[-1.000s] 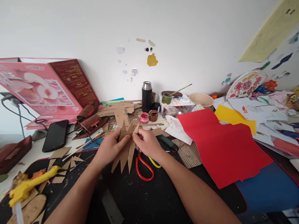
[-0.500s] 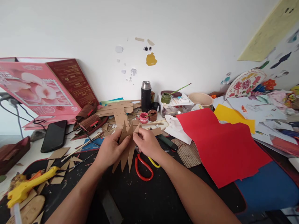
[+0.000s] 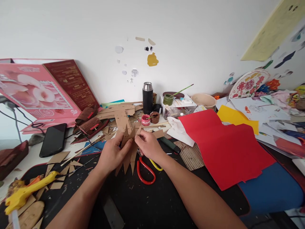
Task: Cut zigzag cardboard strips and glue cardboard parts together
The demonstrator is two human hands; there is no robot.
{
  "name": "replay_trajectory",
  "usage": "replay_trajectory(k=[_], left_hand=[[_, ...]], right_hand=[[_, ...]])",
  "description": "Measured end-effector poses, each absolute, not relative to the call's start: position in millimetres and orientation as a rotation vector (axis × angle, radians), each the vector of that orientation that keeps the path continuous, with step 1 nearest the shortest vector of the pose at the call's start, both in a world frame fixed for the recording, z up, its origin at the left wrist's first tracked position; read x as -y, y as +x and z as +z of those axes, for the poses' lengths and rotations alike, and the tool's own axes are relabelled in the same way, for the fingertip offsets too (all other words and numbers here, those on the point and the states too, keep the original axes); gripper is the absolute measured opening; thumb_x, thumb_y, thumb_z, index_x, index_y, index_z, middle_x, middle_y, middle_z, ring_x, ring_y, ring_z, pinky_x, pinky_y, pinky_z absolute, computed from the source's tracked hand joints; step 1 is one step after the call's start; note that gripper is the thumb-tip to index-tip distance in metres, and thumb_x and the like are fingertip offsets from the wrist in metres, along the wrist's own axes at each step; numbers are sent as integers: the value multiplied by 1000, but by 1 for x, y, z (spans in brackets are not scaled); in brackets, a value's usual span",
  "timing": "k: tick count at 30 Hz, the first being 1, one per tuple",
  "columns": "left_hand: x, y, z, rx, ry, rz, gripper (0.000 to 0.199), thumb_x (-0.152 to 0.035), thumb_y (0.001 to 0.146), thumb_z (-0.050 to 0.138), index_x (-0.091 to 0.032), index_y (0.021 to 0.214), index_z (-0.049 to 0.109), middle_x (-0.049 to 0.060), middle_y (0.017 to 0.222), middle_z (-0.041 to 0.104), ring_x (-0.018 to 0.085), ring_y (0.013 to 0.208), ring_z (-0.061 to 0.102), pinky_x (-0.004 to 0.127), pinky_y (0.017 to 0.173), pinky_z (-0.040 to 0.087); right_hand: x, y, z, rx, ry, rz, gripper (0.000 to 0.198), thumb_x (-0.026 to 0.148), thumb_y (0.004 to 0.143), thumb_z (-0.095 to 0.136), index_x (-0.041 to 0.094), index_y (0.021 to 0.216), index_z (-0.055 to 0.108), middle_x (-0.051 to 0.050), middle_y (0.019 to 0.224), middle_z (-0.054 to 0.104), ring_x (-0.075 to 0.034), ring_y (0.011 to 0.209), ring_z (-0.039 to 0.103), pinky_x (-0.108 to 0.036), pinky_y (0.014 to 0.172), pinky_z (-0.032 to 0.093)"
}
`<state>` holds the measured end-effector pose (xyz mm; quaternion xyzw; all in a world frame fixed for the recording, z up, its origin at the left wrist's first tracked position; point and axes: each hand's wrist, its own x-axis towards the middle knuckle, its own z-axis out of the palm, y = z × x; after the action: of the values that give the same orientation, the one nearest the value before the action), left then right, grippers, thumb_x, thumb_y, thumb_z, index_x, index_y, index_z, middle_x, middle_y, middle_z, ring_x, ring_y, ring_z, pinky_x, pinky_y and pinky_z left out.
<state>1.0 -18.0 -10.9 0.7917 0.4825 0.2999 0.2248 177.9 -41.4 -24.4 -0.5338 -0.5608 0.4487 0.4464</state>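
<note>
Between my two hands is a brown cardboard piece (image 3: 128,157) cut into long pointed spikes, some aimed up and some down. My left hand (image 3: 116,152) is closed on its left side, thumb lying across the front. With fingertips pinched, my right hand (image 3: 148,143) grips a spike on the right edge. Part of the piece is hidden behind my fingers. Just below my right hand lie scissors with red and yellow handles (image 3: 146,182), their blades mostly covered by the hand and cardboard. A dark green utility knife (image 3: 169,144) rests right of that hand.
A yellow glue gun (image 3: 30,190) lies at the left among cardboard scraps, near a black phone (image 3: 53,140). Red paper (image 3: 228,152) covers the right side. Behind stand a black flask (image 3: 147,99) and small paint jars (image 3: 154,117). A pink box (image 3: 35,89) leans at the left.
The view has shifted slightly, so the surroundings sit a little further left. Both hands keep their hold on the cardboard piece, almost unmoved.
</note>
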Motion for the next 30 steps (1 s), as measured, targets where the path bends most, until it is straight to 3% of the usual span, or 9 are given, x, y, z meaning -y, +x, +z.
replay_trajectory(k=[7,14,17,20,22,30], left_hand=[[15,2,-10,-1323,1988,895,38,-59,93,59,-22,98,69,5,91,80,26,80,69,34,71,52],[10,-2,-8,-1285,1703,988,48,-67,86,67,-20,94,70,7,90,79,27,83,71,33,70,56],[8,-2,-7,-1126,1553,916,56,-71,81,75,-20,103,71,8,98,81,29,84,74,37,73,60],[6,-3,-8,-1068,1537,800,54,-71,78,80,-21,98,72,7,88,81,31,80,74,40,73,61],[6,-4,-10,-1090,1572,791,54,-72,79,79,-21,95,72,6,82,79,31,80,74,39,72,61],[2,-8,-12,-1200,1575,916,64,-76,78,75,-18,103,73,10,93,82,30,84,74,35,67,59]], right_hand=[[40,180,-27,1416,-1287,1188,17,30,106,52,25,90,56,9,55,50,-14,43,52,-25,50,41],[44,177,-28,1598,-1324,999,40,34,104,57,26,70,37,6,53,47,-15,50,49,-27,51,32],[43,179,-28,1554,-1329,996,39,34,104,56,26,71,39,7,52,48,-15,49,49,-27,52,32],[41,182,-27,1512,-1353,1029,34,32,106,54,25,74,45,7,52,51,-15,47,50,-27,52,35],[40,183,-27,1497,-1345,1053,31,32,107,54,25,77,49,7,53,54,-15,48,53,-26,53,37],[40,180,-35,1564,-1287,1141,33,28,108,55,24,76,47,6,56,58,-13,47,57,-24,54,38]])
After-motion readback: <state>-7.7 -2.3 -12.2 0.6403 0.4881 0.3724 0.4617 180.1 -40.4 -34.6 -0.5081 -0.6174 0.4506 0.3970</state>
